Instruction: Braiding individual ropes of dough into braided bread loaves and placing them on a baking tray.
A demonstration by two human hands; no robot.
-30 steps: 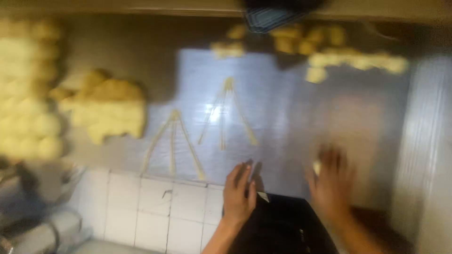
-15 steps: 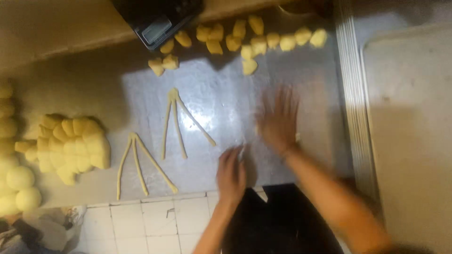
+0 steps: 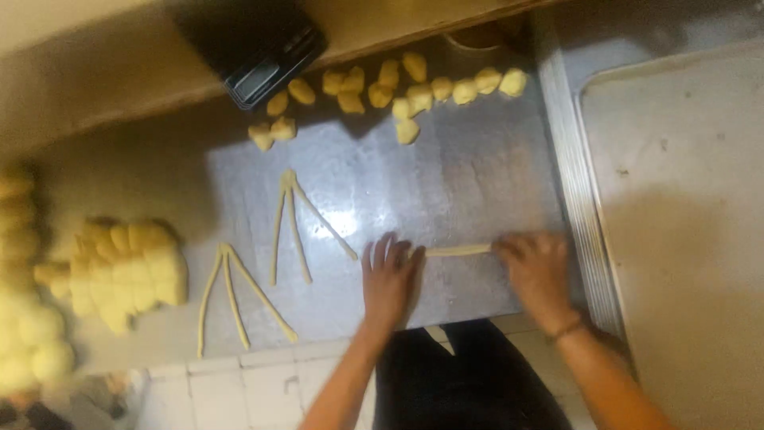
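Both my hands lie flat on a thin rope of yellow dough on the metal worktop. My left hand presses its left end with fingers spread. My right hand covers its right end, palm down. Only the middle stretch of the rope shows between them. To the left lie two fans of three dough strands each, joined at the top, one nearer my left hand and one further left.
Several small dough pieces sit along the back of the worktop beside a black scale. A block of dough lumps and dough balls lie at the left. A large metal tray fills the right. White tiles edge the counter front.
My right hand came down from the back of the worktop and both hands now rest on a dough rope that is stretched out between them. The view has shifted right.
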